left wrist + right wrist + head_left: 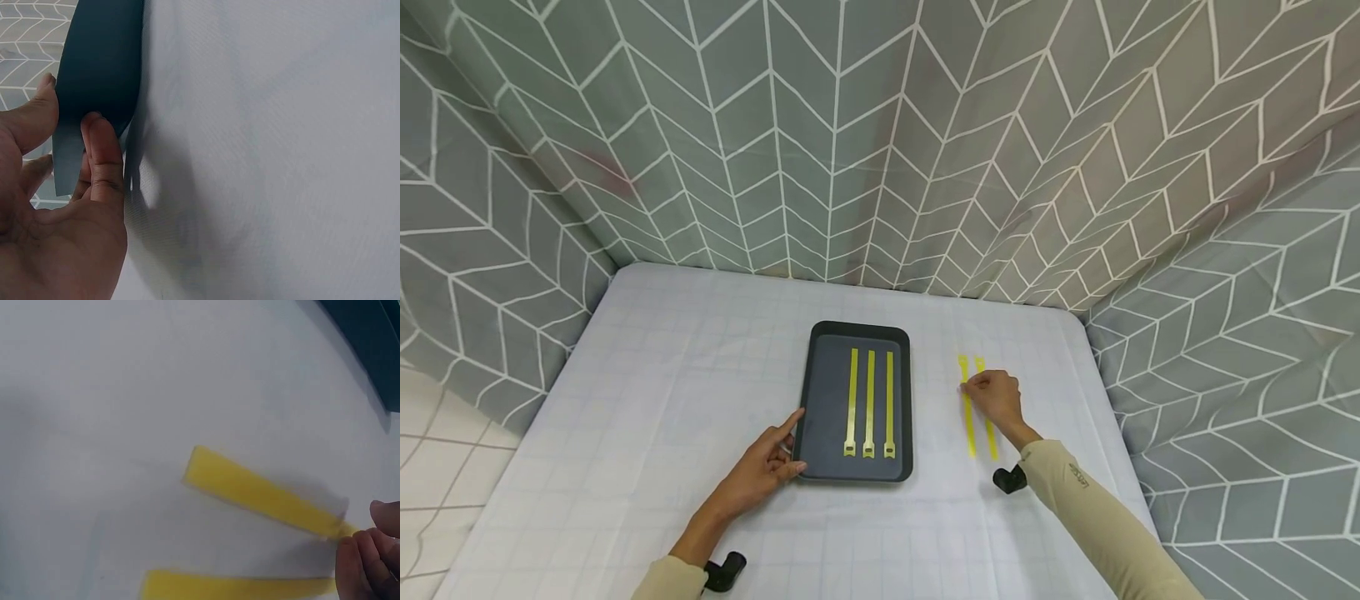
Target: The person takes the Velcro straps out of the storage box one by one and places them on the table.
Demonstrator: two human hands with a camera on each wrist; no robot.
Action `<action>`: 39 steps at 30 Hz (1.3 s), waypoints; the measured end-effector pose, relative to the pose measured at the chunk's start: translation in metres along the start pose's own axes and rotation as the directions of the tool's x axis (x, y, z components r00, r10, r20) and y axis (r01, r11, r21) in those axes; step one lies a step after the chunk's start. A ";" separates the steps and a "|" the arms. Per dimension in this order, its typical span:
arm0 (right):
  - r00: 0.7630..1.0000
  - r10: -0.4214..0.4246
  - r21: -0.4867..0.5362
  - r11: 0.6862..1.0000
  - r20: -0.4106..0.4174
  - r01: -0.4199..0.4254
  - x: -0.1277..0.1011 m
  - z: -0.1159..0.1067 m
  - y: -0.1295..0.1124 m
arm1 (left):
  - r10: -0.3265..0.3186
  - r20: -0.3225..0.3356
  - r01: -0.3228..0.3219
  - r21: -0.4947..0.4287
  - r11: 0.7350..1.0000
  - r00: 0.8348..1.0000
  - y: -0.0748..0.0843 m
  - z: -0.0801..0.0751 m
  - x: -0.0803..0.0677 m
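A dark grey rectangular tray [861, 327] lies on the table with three yellow cable straps [870, 392] side by side in it, slotted heads toward me. My left hand [756, 475] grips its near left corner; in the left wrist view the thumb is on one side of the tray wall [103, 62] and the fingers on the other. Right of the tray, my right hand [996, 398] pinches a fourth yellow strap [262, 494] near its upper part. Another yellow strap [237, 586] lies beside it, partly hidden under that hand.
A white cloth [685, 358] covers the table. Grey curtains [865, 150] with white lines hang behind it and at both sides. Black wrist-camera mounts [726, 572] show at both wrists. Pale floor tiles [437, 467] are at the left.
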State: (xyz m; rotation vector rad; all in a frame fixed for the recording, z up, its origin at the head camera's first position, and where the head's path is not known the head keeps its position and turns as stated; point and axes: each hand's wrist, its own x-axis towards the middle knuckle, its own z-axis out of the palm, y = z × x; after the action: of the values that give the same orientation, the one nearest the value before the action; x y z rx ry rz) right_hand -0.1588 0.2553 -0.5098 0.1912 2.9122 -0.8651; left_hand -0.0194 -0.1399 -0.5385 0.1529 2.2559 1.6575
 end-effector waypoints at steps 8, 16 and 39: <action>0.988 -0.157 0.068 0.985 -0.002 0.157 0.003 -0.001 -0.013 | 0.019 0.008 -0.019 -0.008 1.000 1.000 -0.002 0.000 0.000; 0.949 -0.316 0.108 0.944 0.005 0.313 0.009 0.000 -0.020 | 0.036 0.007 -0.036 -0.006 0.999 0.999 0.000 0.000 -0.002; 0.669 -0.649 0.288 0.761 0.363 0.582 0.018 0.023 -0.080 | 0.048 0.010 -0.047 -0.020 0.999 0.999 -0.002 0.000 -0.002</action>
State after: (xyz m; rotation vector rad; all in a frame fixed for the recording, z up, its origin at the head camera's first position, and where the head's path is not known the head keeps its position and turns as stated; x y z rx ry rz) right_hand -0.1868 0.1781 -0.4888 -0.9326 2.4536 -1.0270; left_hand -0.0171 -0.1414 -0.5396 0.2112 2.2444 1.6984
